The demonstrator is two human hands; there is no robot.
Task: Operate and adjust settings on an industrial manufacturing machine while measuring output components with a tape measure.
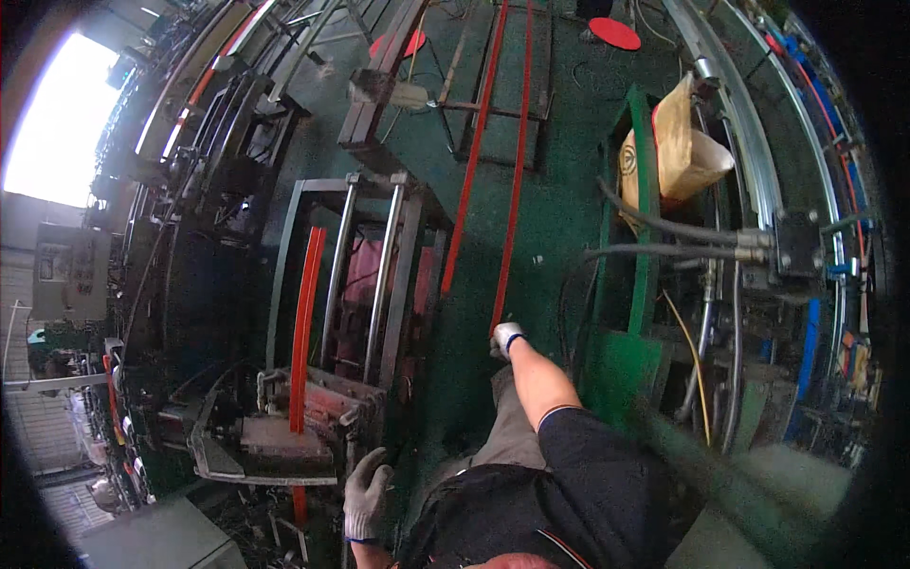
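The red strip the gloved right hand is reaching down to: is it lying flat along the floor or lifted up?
Lying flat. The red strip runs straight along the green floor, with the right hand at its near end; whether the end is gripped cannot be told.

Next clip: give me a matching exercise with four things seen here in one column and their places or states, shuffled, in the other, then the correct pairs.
Things:
1. right hand
2. left hand
3. tan sack
4. red disc

Places or states:
A. lying on the green floor at the top of the view
B. gloved, at the near end of a long red strip on the floor
C. resting in the green frame on the right
D. gloved, open, beside the machine at lower left

Pairs: 1-B, 2-D, 3-C, 4-A
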